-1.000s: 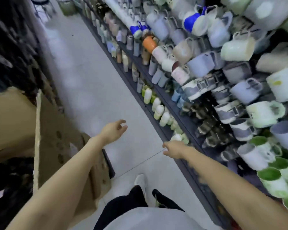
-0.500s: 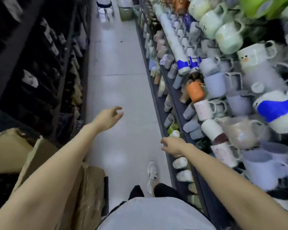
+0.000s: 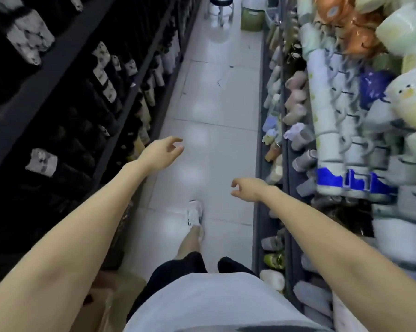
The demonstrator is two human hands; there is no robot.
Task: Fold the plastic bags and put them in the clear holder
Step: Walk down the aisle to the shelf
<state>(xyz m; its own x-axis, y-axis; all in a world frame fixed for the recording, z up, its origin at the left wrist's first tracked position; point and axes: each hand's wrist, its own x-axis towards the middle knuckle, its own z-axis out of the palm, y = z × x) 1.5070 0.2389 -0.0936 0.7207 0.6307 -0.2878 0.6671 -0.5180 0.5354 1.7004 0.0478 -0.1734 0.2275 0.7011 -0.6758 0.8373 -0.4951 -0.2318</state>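
Walking: aisle floor [image 3: 216, 97] ahead of both hands — no bags, no holder visible.
Left hand [image 3: 160, 153]: loosely spread, empty.
Right hand [image 3: 246, 189]: loosely curled, empty.
Progress: nothing visibly folded — all seemingly left.

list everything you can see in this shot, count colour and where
floor: one, pale grey tiles, down the middle of the aisle
left shelving: one run, black, dark goods with pale tags, too dim to count
right shelving: one run, many mugs and cups, white, green, orange, blue, too blurred to count
stool: one, dark seat, far end
green bin: one, far end
cardboard box: one, brown, bottom left
shoe: one, white, on the floor
left hand: empty, open
right hand: empty, fingers curled
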